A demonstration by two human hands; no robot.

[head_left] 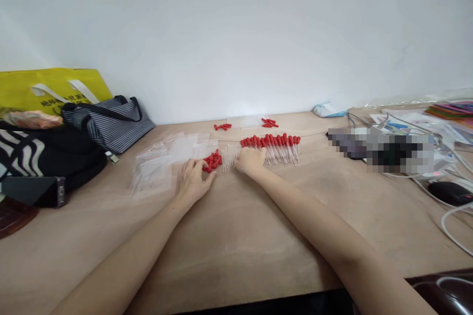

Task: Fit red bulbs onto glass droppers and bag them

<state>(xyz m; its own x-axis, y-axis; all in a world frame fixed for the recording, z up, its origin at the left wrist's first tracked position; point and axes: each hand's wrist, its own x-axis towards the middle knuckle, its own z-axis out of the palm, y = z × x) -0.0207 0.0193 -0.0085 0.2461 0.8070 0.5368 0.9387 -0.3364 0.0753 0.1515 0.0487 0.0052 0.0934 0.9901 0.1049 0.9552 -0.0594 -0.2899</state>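
Observation:
My left hand (192, 179) rests at the edge of a small pile of red rubber bulbs (212, 161), thumb and fingers apart, its fingertips at the bulbs. Curled over a row of thin clear tubes (226, 158) is my right hand (250, 158); its fingertips are turned away, so what they hold is hidden. Just right of it lie droppers (283, 150) side by side, clear tubes with red bulbs on their far ends. Behind them are two smaller groups of red bulbs (222, 127) with more clear tubes (250, 123) between.
Clear plastic bags (155, 162) lie left of my left hand. Farther left are a striped bag (111, 120), a black bag (79, 157) and a yellow bag (74, 83). Cables, papers and a black mouse (449, 193) cover the right side. A wall stands behind the table (229, 246).

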